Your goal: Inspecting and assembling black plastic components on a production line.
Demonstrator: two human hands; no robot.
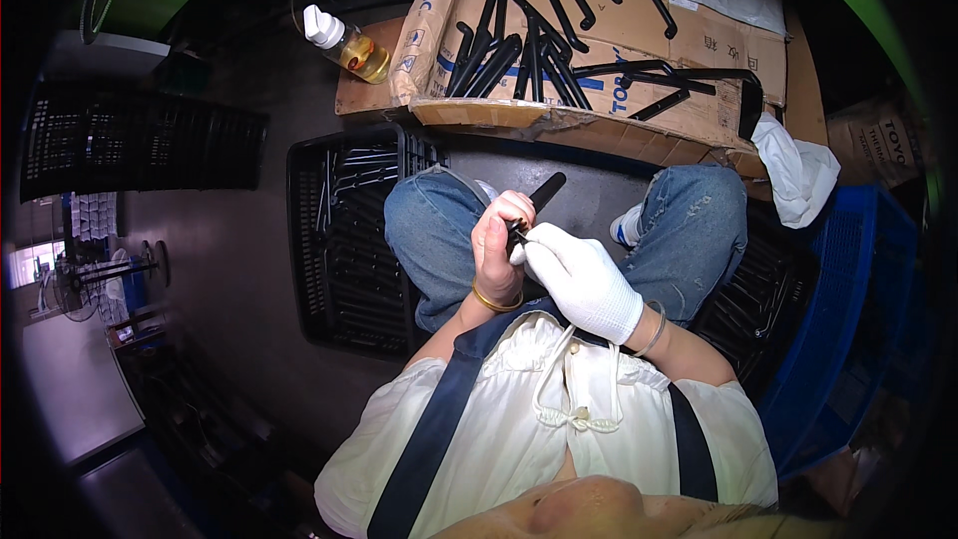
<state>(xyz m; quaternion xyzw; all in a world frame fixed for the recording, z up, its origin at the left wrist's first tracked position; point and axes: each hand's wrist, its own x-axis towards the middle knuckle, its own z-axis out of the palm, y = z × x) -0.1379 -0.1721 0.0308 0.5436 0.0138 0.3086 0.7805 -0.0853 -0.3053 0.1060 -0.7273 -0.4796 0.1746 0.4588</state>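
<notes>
My bare left hand (497,248), a gold bangle at its wrist, is closed round a black rod-like handle (547,190). The handle's far end points up and to the right, over the gap between my knees. My right hand (584,279), in a white knit glove, is closed in a pinch at the handle's near end, touching my left fingers. Whatever sits between the gloved fingertips is too small and hidden to name. Beyond my hands, several similar black handles with bent ends (499,50) lie on a cardboard box (479,112).
A black crate (307,240) with dark parts and metal rods stands left of my knees. More dark parts (753,289) lie at the right, beside a blue crate (828,289). A white-capped bottle (357,50) and a white plastic bag (793,170) flank the box.
</notes>
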